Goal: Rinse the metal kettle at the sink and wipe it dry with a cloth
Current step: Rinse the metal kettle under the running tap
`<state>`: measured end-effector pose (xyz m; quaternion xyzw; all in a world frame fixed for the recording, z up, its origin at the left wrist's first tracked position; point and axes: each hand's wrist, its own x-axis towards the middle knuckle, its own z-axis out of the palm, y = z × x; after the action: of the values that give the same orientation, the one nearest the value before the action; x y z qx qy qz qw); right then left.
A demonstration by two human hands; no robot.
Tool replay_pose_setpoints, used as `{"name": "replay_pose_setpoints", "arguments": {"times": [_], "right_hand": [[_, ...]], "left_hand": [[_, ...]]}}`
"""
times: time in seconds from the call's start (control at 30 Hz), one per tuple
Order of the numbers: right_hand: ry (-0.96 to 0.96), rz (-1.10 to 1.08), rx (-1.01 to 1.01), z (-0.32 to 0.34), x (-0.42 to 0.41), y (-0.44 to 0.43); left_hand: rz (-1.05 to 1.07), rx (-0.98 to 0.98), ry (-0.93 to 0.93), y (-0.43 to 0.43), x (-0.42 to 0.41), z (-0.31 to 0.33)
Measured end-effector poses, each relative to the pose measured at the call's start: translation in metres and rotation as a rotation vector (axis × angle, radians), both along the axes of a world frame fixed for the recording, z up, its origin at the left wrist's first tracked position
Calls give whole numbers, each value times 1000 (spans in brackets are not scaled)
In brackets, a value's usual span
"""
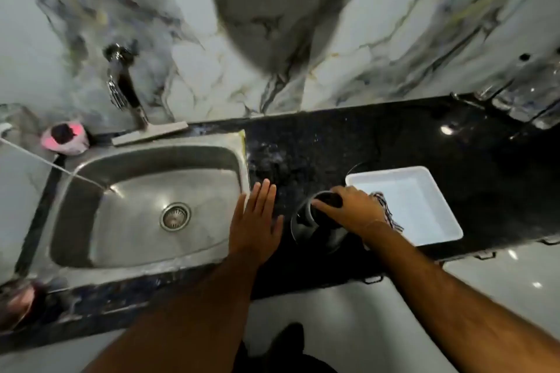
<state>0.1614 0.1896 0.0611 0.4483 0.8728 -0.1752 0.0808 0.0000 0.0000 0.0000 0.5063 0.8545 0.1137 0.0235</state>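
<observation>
The metal kettle (306,222) stands on the black granite counter just right of the steel sink (145,172). My right hand (351,209) is closed over the kettle's dark top handle, hiding much of it. My left hand (257,221) hovers flat with fingers spread, between the sink's right rim and the kettle, holding nothing. A patterned cloth (388,210) lies at the near left corner of a white tray, partly under my right wrist. The tap (121,85) juts from the marble wall above the sink's back left.
A white rectangular tray (424,203) sits on the counter (333,142) to the right of the kettle. A pink scrubber holder (65,138) stands behind the sink's left corner. A squeegee (150,135) lies on the sink's back rim. Glasses (527,100) stand at far right.
</observation>
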Motion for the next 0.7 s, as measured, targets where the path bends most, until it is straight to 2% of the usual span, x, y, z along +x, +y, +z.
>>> {"name": "replay_pose_setpoints", "arguments": {"times": [0.17, 0.27, 0.37, 0.7], "right_hand": [[-173, 98, -155, 12, 2, 35], [-278, 188, -149, 11, 8, 43], [-158, 162, -183, 6, 12, 45], [376, 28, -233, -9, 31, 37]], "left_hand": [[46, -99, -27, 11, 4, -16], [-58, -194, -18, 10, 7, -16], [-135, -300, 7, 6, 8, -6], [-168, -382, 34, -31, -30, 26]]}}
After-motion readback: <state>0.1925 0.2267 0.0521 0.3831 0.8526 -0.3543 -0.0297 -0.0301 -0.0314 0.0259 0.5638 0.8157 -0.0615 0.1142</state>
